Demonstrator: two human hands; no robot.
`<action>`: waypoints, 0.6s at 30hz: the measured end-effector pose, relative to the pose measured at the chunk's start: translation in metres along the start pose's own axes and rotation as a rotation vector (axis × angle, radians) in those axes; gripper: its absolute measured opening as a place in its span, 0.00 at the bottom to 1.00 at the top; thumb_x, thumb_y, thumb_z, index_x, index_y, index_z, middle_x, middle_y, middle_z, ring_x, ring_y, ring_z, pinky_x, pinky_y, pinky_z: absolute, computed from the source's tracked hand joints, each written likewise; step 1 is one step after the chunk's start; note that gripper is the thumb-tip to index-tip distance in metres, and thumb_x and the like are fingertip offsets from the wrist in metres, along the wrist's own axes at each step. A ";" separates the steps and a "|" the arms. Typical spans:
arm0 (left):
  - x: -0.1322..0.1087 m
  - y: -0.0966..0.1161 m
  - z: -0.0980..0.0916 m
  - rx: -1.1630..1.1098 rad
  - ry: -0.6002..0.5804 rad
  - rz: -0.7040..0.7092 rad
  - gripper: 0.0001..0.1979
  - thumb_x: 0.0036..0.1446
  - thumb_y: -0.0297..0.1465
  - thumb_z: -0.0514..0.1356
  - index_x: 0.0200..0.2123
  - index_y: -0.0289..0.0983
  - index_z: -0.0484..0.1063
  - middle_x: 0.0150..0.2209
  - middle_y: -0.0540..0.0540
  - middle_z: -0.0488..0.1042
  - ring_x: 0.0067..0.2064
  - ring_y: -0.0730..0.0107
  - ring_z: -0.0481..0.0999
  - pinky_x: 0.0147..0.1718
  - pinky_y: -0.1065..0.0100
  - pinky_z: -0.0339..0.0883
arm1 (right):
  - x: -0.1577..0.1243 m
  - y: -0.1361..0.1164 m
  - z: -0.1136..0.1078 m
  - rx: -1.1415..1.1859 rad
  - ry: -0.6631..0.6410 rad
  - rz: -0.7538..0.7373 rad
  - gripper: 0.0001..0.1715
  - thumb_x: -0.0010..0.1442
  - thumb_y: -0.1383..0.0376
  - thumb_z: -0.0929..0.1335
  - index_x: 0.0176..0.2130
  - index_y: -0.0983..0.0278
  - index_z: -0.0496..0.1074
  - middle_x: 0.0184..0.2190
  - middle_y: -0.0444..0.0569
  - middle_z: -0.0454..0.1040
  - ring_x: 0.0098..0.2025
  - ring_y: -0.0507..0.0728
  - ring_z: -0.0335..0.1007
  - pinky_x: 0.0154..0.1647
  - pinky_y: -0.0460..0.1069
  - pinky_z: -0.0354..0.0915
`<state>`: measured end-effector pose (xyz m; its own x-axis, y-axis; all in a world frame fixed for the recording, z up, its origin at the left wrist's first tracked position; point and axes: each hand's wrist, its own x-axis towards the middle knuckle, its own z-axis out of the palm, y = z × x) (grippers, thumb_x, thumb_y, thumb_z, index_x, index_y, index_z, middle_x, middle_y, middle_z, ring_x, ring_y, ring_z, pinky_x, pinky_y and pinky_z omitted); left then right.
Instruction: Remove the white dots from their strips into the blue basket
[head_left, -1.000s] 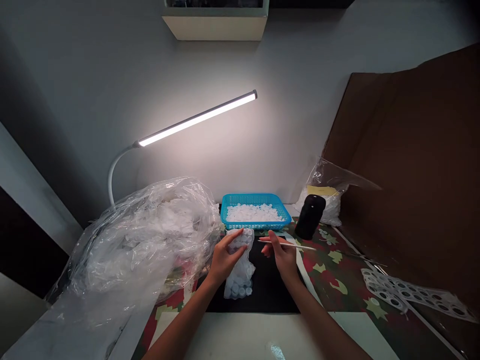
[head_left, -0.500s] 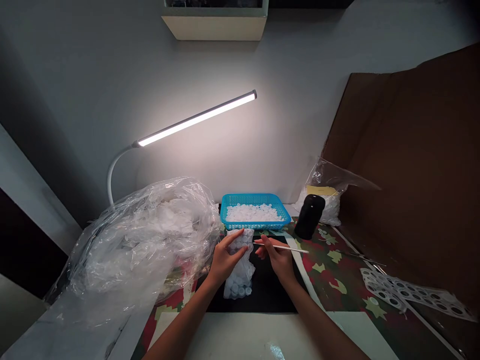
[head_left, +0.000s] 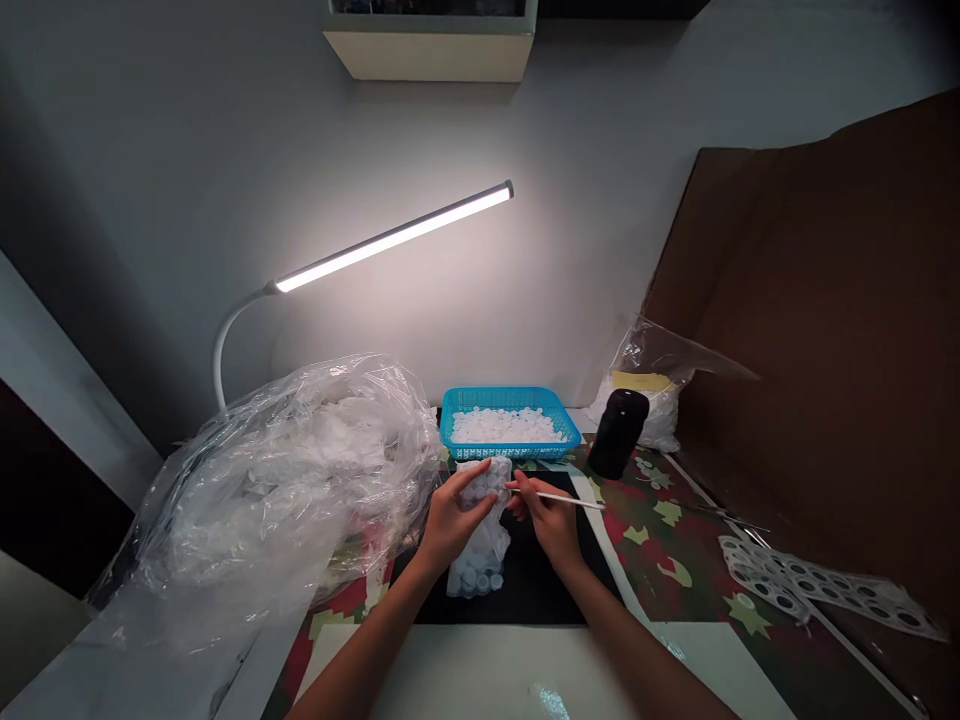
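My left hand (head_left: 454,512) grips a translucent white sheet (head_left: 480,545) with rows of round cups or caps, thumb and fingers on either side of its upper part. The sheet's lower end hangs over a black mat (head_left: 544,595). Between the fingers of my right hand (head_left: 549,512) is a thin white stick (head_left: 574,498), held nearly level. Its left end reaches the sheet's right edge; whether it touches a round piece is too small to tell. Behind both hands stands a blue plastic basket (head_left: 571,440) with many small white pieces (head_left: 510,425) in it.
A large clear plastic bag (head_left: 285,500) of white material bulges at the left. On the right are a black cylindrical object (head_left: 619,434), another bag (head_left: 661,415), strips with round holes (head_left: 825,585) and a tall cardboard panel (head_left: 817,300). A lit lamp (head_left: 394,238) hangs above.
My right hand has moved slightly left, bringing the white stick closer to the sheet. The upper part of the sheet has shifted a little to the right in my left hand.
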<state>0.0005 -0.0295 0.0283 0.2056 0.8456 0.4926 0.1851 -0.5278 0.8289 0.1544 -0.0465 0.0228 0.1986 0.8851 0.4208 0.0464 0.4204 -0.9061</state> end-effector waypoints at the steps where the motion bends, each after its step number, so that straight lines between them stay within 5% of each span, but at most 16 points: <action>1: 0.000 -0.001 -0.001 0.004 0.013 -0.006 0.22 0.52 0.31 0.62 0.52 0.41 0.69 0.51 0.45 0.72 0.52 0.62 0.70 0.51 0.62 0.63 | 0.001 -0.001 -0.001 0.007 0.036 0.002 0.19 0.59 0.55 0.65 0.29 0.65 0.77 0.17 0.44 0.71 0.19 0.51 0.64 0.20 0.45 0.61; 6: 0.003 -0.009 -0.004 0.024 0.090 -0.041 0.21 0.52 0.31 0.62 0.51 0.40 0.69 0.51 0.44 0.72 0.53 0.60 0.69 0.54 0.59 0.60 | 0.002 -0.005 -0.004 0.034 0.120 0.013 0.22 0.60 0.54 0.63 0.27 0.66 0.76 0.14 0.44 0.69 0.17 0.50 0.63 0.18 0.43 0.59; 18: 0.004 -0.009 -0.005 0.002 0.096 -0.050 0.25 0.50 0.30 0.62 0.53 0.40 0.67 0.52 0.45 0.71 0.54 0.61 0.68 0.54 0.60 0.61 | -0.002 -0.003 0.002 0.021 -0.057 0.044 0.20 0.58 0.54 0.65 0.28 0.65 0.76 0.20 0.48 0.75 0.22 0.54 0.71 0.23 0.46 0.67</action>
<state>-0.0049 -0.0210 0.0242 0.1033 0.8747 0.4734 0.1949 -0.4846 0.8528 0.1515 -0.0492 0.0249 0.1438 0.9124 0.3832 0.0187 0.3846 -0.9229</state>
